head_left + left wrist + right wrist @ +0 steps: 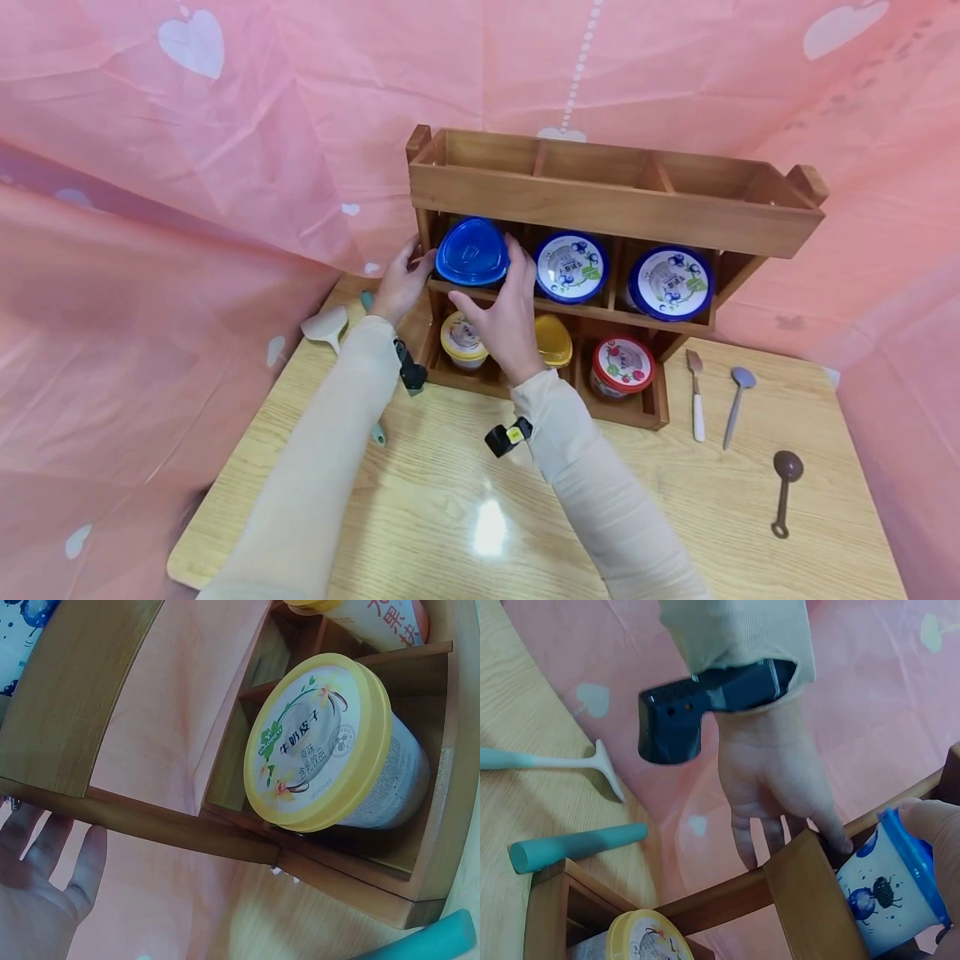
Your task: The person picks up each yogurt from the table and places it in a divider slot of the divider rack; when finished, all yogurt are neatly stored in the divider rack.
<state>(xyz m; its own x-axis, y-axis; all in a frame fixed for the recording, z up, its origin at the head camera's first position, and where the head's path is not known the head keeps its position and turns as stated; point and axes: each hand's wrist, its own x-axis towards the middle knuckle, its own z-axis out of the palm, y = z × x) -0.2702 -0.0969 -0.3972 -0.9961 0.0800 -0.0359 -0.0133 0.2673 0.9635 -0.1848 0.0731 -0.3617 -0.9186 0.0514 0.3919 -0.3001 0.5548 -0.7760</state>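
Observation:
A tub with a translucent blue lid [472, 252] sits tilted in the left compartment of the wooden rack's middle shelf [525, 302]. Its white side [877, 896] carries blueberry prints. Around its right side and lower edge, my right hand [506, 312] grips the tub with fingers and thumb. My left hand [401, 283] holds the rack's left side post [799, 881], thumb near the tub and fingers outside; some fingertips are hidden behind wood. Two blue-rimmed tubs, the middle tub [572, 267] and the right tub [671, 283], stand along the same shelf.
Below are a yellow-lidded tub [463, 337], a plain yellow-lidded tub [553, 337] and a red-lidded tub [622, 367]. A white spatula [326, 325] lies left of the rack. A fork [696, 392], a grey spoon [738, 404] and a brown spoon [785, 492] lie right.

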